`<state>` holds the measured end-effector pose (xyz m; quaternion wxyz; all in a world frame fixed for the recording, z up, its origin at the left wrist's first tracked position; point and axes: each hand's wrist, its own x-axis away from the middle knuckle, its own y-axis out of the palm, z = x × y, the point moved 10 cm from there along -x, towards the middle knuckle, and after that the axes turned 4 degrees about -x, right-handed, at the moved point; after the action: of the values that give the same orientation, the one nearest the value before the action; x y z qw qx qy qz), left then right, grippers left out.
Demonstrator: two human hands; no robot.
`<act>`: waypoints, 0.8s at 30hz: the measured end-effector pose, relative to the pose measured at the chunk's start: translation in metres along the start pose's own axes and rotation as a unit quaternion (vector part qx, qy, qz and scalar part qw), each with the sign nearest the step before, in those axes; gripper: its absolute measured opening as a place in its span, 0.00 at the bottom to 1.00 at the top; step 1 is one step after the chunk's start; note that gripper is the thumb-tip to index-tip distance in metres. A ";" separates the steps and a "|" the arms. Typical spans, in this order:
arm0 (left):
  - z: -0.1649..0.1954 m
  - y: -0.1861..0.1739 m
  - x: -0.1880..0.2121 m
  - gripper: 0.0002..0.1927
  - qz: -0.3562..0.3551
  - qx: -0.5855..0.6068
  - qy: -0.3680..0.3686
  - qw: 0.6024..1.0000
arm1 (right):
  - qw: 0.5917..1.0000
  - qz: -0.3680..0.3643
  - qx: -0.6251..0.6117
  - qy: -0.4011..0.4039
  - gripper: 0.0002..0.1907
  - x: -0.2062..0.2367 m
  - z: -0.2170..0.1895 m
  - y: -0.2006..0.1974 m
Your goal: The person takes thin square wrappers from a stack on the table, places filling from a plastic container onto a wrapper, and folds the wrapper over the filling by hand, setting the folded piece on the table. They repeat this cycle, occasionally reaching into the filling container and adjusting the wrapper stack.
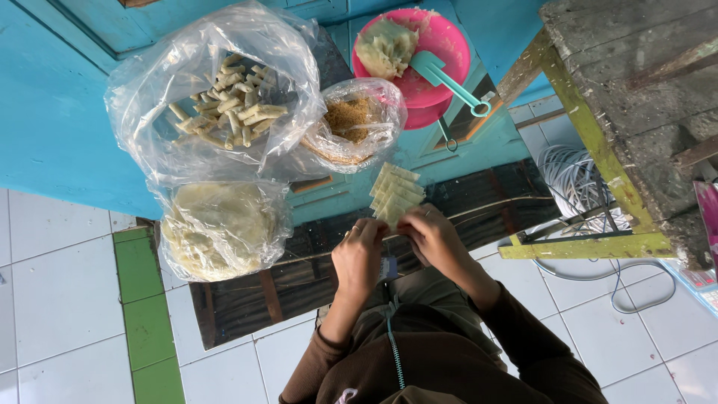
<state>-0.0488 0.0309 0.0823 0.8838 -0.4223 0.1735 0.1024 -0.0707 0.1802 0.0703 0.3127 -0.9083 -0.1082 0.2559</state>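
Both my hands reach forward, fingers curled. My left hand (359,254) and right hand (434,238) pinch the near edge of one wrapper in a row of pale square wrappers (396,193) on the blue surface (60,120). Three plastic bags lie beyond to the left: rolled sticks (232,101), crumbs (351,120), flat round sheets (221,228). One pink bowl (449,45) holds filling and a teal scoop (445,75).

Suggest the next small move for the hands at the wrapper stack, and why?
Probably peel off the nearest sheet: both the left hand and right hand pinch the near edge of the fanned wrapper stack, and the pink bowl of filling with its scoop sits beyond.
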 end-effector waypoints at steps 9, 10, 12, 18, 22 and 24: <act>0.004 -0.003 -0.002 0.02 0.001 -0.017 -0.001 1.000 | 0.992 -0.010 0.110 -0.055 0.13 0.004 -0.023 0.011; 0.005 -0.003 0.000 0.02 -0.001 -0.018 0.000 1.000 | 0.993 -0.018 0.105 -0.049 0.13 0.005 -0.023 0.012; 0.006 -0.006 0.003 0.03 0.006 -0.008 0.000 1.000 | 0.996 -0.019 0.085 -0.036 0.11 0.007 -0.020 0.008; 0.006 -0.009 0.019 0.09 -0.007 0.025 -0.032 0.999 | 0.987 -0.035 -0.047 0.150 0.07 0.026 0.016 0.005; 0.004 -0.007 0.017 0.06 -0.019 0.046 -0.037 0.998 | 0.998 0.000 -0.023 0.058 0.09 0.023 -0.001 -0.005; 0.011 -0.013 0.020 0.05 -0.007 0.035 -0.003 0.999 | 1.000 0.013 0.016 -0.013 0.10 0.026 -0.019 -0.007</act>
<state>-0.0232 0.0317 0.0901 0.8990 -0.3924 0.1717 0.0916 -0.0386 0.1851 0.0771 0.3222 -0.9013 -0.0966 0.2729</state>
